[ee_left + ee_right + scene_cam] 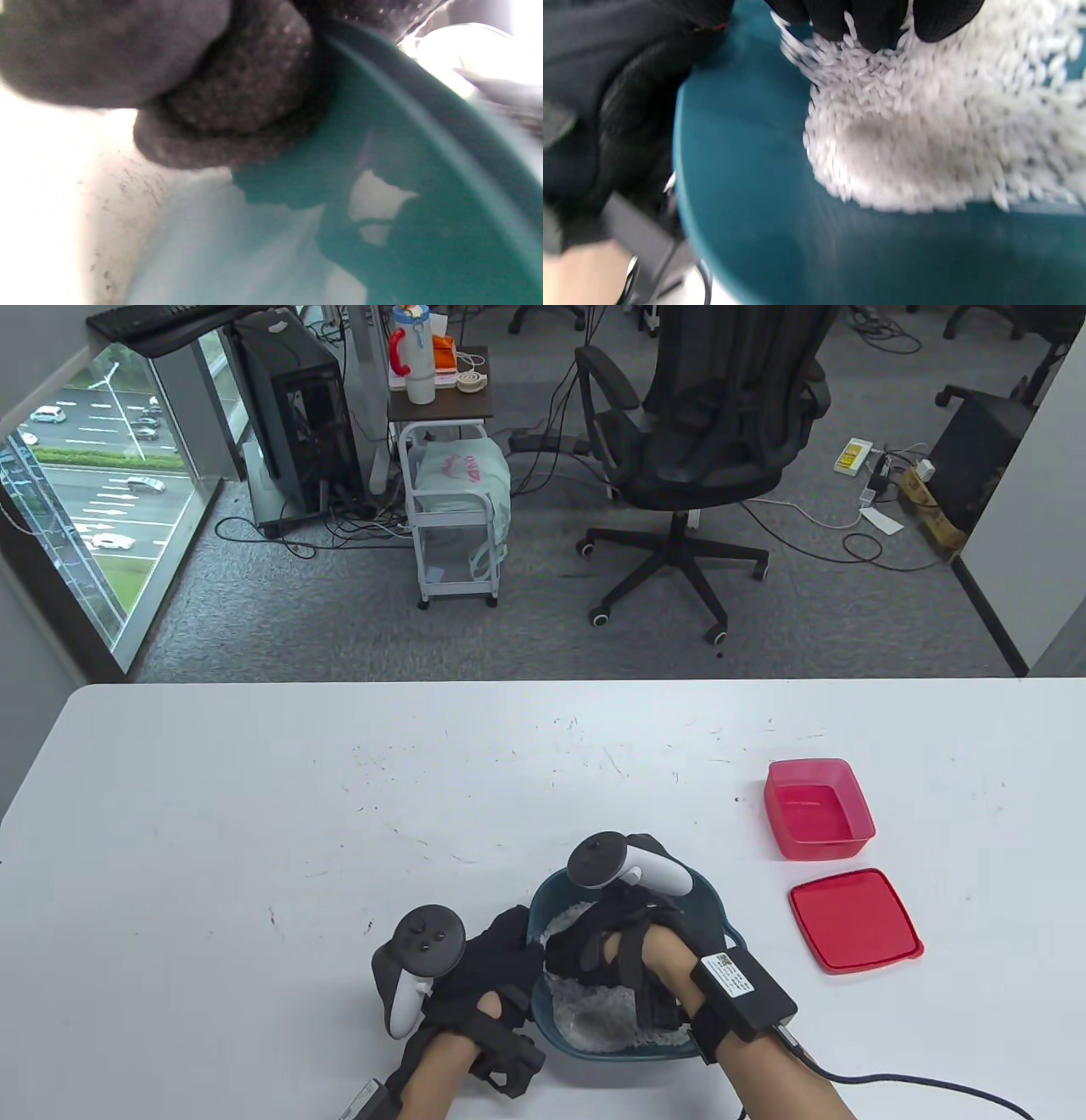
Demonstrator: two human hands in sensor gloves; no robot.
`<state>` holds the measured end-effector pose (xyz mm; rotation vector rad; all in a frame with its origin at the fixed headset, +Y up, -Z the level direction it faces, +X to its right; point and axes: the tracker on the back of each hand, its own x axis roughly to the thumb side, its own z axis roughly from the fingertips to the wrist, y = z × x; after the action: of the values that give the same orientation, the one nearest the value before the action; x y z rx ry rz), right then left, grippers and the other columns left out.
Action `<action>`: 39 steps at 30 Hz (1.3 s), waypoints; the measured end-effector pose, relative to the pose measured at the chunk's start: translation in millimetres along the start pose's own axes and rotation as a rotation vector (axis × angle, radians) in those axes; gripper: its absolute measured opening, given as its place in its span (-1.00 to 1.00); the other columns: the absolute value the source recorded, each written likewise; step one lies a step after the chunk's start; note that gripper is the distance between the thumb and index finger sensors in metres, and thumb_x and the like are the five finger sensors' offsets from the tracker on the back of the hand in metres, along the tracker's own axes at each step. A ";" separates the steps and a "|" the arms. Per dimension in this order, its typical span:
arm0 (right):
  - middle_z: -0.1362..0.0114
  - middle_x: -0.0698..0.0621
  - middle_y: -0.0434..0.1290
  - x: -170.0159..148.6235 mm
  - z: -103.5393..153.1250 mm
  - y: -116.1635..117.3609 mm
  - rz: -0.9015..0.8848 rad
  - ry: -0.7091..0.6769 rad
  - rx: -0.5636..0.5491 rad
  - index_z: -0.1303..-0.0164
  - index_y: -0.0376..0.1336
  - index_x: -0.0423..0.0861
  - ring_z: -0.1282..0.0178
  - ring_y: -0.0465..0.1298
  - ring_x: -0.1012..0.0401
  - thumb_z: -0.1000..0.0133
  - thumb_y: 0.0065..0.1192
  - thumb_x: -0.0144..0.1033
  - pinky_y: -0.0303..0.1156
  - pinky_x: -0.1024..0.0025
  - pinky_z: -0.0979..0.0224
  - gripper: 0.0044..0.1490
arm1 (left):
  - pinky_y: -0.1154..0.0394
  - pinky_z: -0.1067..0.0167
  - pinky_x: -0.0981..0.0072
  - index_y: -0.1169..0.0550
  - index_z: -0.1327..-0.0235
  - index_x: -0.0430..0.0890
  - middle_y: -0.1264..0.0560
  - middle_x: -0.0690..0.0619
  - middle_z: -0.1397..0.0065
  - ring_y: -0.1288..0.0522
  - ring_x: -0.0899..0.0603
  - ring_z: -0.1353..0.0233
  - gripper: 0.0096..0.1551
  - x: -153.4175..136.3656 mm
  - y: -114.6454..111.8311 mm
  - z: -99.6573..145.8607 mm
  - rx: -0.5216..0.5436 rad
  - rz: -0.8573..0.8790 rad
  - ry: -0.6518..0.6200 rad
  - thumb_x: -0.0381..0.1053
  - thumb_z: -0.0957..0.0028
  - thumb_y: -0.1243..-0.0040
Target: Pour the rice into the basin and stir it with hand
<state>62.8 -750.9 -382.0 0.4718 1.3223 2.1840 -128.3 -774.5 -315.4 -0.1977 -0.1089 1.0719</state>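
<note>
Both hands blur: left hand point(496, 963) grips the basin point(711, 899) rim, right hand's point(607, 937) fingertips point(871, 25) curl into rice point(916, 140).

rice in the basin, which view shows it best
Right wrist view: the rice fills the frame, grains visible under the right hand's fingertips. Table view shows it partly hidden by that hand. Left wrist view shows only the basin wall.

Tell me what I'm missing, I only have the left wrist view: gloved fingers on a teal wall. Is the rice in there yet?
Observer: Yes, white rice lies heaped in the basin.
Operator: Is the other hand stirring?
Observer: The right hand is inside the basin, fingertips in the grains.
Operator: And the rice container?
Observer: The red box sits empty right of the basin, its lid beside it.
</note>
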 end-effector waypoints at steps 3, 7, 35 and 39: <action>-0.46 -0.30 0.21 -5.3 2.9 -11.4 0.017 0.077 -0.131 -0.39 0.09 -0.27 -0.40 0.28 -0.26 0.08 0.14 -0.07 0.24 -0.33 -0.26 -0.11 | -0.81 0.72 0.35 -0.45 -0.40 -0.38 -0.55 -0.43 -0.30 -0.81 0.00 0.56 -0.25 -0.1 0.2 -0.2 0.000 -0.006 -0.004 -0.09 0.01 -0.38; -0.42 -0.32 0.31 -10.0 11.4 -17.1 0.196 0.273 -0.209 -0.35 0.17 -0.28 -0.33 0.38 -0.26 0.08 0.15 -0.07 0.30 -0.30 -0.22 -0.14 | -0.81 0.72 0.35 -0.45 -0.40 -0.38 -0.55 -0.43 -0.30 -0.81 0.00 0.56 -0.25 -0.3 0.3 -0.2 -0.001 -0.002 0.000 -0.09 0.01 -0.38; -0.46 -0.33 0.22 -2.5 1.2 8.2 -0.017 -0.047 0.076 -0.37 0.07 -0.31 -0.39 0.30 -0.28 0.10 0.16 -0.07 0.27 -0.33 -0.24 -0.08 | -0.81 0.72 0.36 -0.44 -0.40 -0.38 -0.55 -0.42 -0.31 -0.81 0.00 0.56 -0.26 -0.1 0.1 -0.7 -0.003 -0.001 0.008 -0.09 0.01 -0.37; -0.49 -0.29 0.16 -9.1 7.1 -9.7 0.044 0.073 -0.132 -0.40 0.06 -0.24 -0.42 0.24 -0.26 0.08 0.14 -0.08 0.20 -0.34 -0.28 -0.11 | -0.81 0.72 0.36 -0.45 -0.40 -0.38 -0.55 -0.42 -0.30 -0.81 0.00 0.56 -0.26 -0.2 0.1 -0.7 -0.001 -0.005 0.006 -0.09 0.01 -0.37</action>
<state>76.5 -747.8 -387.5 0.3771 1.2058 2.3270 -128.4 -774.7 -316.1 -0.2016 -0.1046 1.0660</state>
